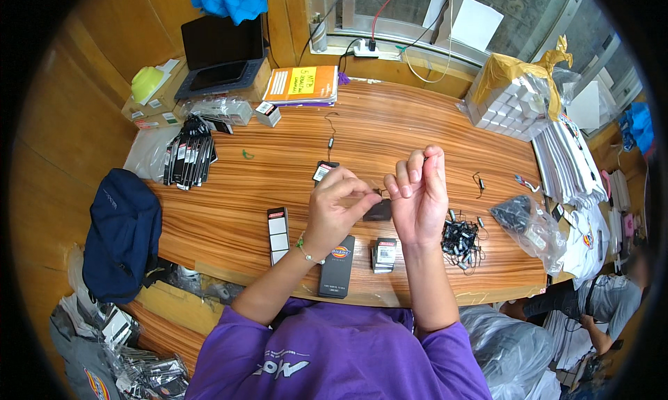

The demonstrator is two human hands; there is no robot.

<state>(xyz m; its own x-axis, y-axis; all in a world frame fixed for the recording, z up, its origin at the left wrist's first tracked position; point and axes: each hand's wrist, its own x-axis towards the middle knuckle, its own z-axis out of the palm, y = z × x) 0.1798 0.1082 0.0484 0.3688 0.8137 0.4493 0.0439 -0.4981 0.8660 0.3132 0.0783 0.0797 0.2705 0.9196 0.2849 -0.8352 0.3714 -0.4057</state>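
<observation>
1. L hand [335, 209]: thumb + index nearly closed in a pinch, looks like a thin dark cord [380, 192] btwn the tips. Other fingers loosely bent.
2. R hand [423, 209]: raised just beside it, palm toward cam, fingers half curled. Tiny dark bit up at the fingertips, but can't tell what it is or if it's gripped.
3. Dark tag [378, 211] sits btwn the hands, right under the L thumb. Can't tell if it's hanging or lying on the table [229, 184].
4. Beyond the L hand: small black-and-white tag [324, 170], w/ a thin looped cord [331, 144] just past it.
5. Near the L forearm: black strip w/ white labels [278, 234] & a tall dark card [337, 269], both flat.
6. Btwn the forearms: small stack of tags [384, 254].
7. R of the R wrist: tangled heap of black cords [460, 245], then a clear plastic bag [543, 241] w/ black stuff inside.
8. Far R corner: wrapped block of little white boxes [510, 102]. Far L: pile of black tags [189, 156].
</observation>
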